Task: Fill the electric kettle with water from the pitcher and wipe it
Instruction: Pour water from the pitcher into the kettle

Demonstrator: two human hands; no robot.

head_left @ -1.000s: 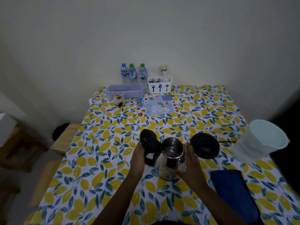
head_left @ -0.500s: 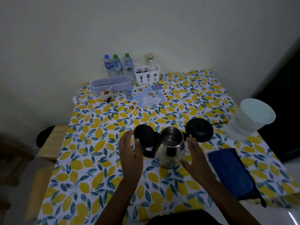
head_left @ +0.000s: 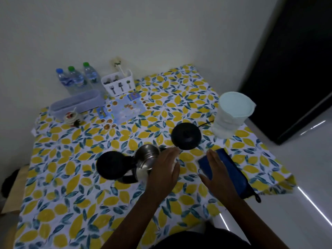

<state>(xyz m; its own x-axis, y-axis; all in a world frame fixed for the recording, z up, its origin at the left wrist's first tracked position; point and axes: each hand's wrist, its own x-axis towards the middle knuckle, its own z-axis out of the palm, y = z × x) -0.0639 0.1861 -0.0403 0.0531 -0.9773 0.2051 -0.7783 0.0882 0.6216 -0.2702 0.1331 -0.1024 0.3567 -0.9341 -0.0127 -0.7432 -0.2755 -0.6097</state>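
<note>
Steel kettle (head_left: 147, 159) mid-worktop (head_left: 59, 193), lid (head_left: 112, 165) swung open left | my left hand (head_left: 164, 172) rests on its right side, fingers loosely curved | right hand (head_left: 216, 174) flat, fingers spread over blue cloth (head_left: 233, 175) | pitcher (head_left: 231, 115) far right, beside black base (head_left: 186, 136).

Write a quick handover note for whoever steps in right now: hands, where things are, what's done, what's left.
Left hand: open, resting against the right side of the kettle, not gripping the handle.
Right hand: open, on the near end of the blue cloth, not yet holding it.
Kettle: off its base, standing on the table with its lid flipped open.
Pitcher: far right, lidded, behind the base.
Done: kettle opened. Whether it holds water cannot be told.
Left: pour from the pitcher if needed, then wipe the kettle.
</note>
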